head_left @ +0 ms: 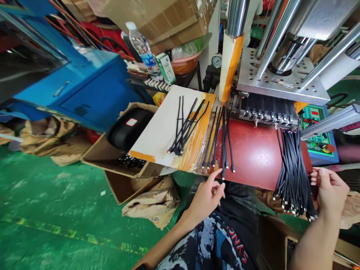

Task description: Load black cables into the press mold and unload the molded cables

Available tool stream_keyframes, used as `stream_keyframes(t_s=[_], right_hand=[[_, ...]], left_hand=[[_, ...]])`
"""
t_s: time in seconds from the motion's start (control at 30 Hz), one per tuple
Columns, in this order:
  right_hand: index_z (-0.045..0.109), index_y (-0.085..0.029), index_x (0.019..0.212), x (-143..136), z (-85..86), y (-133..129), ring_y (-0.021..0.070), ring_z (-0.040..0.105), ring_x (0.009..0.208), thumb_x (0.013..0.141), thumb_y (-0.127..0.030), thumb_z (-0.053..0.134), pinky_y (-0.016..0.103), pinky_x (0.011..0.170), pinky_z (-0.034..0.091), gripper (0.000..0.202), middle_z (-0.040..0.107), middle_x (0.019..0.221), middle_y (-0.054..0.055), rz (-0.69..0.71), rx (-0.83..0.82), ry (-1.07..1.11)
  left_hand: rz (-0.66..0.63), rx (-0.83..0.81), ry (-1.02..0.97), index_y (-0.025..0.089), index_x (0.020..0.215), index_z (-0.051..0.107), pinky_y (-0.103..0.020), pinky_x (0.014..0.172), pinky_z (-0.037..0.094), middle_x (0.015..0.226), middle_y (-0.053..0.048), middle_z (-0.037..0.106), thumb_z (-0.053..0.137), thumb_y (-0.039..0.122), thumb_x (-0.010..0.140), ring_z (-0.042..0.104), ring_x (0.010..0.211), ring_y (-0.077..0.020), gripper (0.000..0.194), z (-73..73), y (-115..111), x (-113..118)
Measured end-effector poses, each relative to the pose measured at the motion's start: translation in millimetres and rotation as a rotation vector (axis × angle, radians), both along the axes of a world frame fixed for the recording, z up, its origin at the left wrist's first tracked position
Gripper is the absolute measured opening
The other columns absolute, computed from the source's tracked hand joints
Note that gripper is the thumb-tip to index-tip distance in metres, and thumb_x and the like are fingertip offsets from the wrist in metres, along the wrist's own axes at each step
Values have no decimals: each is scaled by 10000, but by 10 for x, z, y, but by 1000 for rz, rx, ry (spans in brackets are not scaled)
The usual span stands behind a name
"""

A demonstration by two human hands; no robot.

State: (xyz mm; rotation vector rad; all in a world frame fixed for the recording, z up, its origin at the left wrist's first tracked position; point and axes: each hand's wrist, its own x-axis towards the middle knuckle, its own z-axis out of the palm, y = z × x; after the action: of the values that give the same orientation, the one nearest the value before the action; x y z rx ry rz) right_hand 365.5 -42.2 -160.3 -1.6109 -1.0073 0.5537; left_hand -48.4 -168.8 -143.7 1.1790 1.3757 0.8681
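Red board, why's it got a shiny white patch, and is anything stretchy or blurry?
Head view: light, probably from above, glares off the red board; head view: the blue cabinet looks stretched and smeared toward the left edge; head view: the black cables look sharper.

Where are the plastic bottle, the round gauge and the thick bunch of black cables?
Plastic bottle (144, 50), head view: the middle of its body.
Round gauge (216, 60), head view: its dial.
Thick bunch of black cables (294, 167), head view: middle of the strands.

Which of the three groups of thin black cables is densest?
The thick black cable bundle beside the right hand, rightmost on the flat red board; the left group and middle group show only several cables each.
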Motion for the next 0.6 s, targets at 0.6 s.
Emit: stream_keyframes(t_s=[0.6], right_hand=[[796, -151, 913, -33, 4, -5, 124, 568, 573, 801, -454, 793, 270, 554, 435, 323, 689, 719, 41, -14, 29, -30]], left_hand=[[-151, 371, 284, 239, 1381, 635, -269, 758, 572, 1009, -20, 760, 660, 337, 1016, 688, 680, -123, 379, 135, 181, -169]])
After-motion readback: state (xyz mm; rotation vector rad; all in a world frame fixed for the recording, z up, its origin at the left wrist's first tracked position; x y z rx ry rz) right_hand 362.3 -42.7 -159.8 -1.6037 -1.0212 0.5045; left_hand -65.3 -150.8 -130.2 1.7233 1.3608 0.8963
